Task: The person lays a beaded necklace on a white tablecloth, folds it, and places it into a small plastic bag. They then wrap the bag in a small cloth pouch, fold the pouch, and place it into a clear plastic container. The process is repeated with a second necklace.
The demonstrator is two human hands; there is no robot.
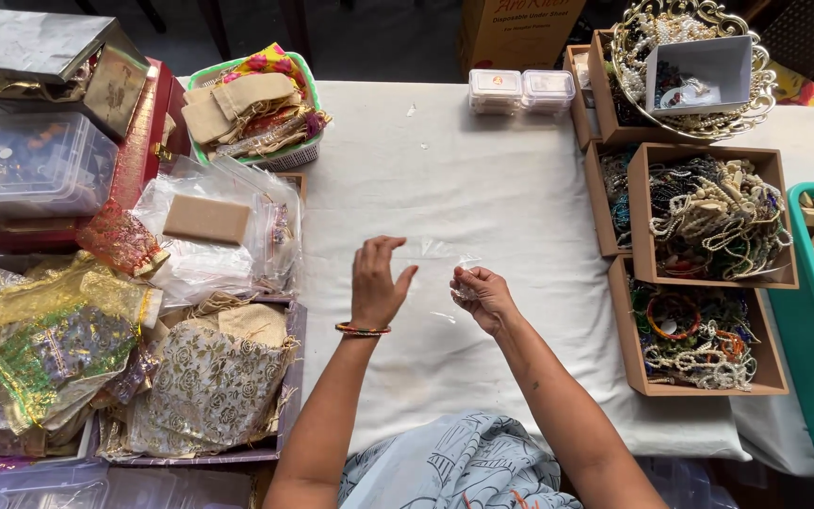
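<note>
- Hands at frame centre, raised over the white table (pixel 482 188).
- Left hand (pixel 376 283): fingers spread and upright, thumb and fingertips touching the left edge of a clear plastic pouch (pixel 435 253). Banded bangle (pixel 362 329) on the wrist.
- Right hand (pixel 482 294): fingers pinched together on the pouch's right corner; whether a small item sits inside the pinch cannot be told.
- Pouch stretched between both hands, above the cloth.
- 3 o'clock: three cardboard boxes of beads (pixel 713 219), stacked in a column, well apart from the hands.
- 9 o'clock: pile of clear bags (pixel 228 236); below it, gold-patterned fabric pouches (pixel 209 377).
- 12 o'clock: two small clear containers (pixel 520 90), side by side.
</note>
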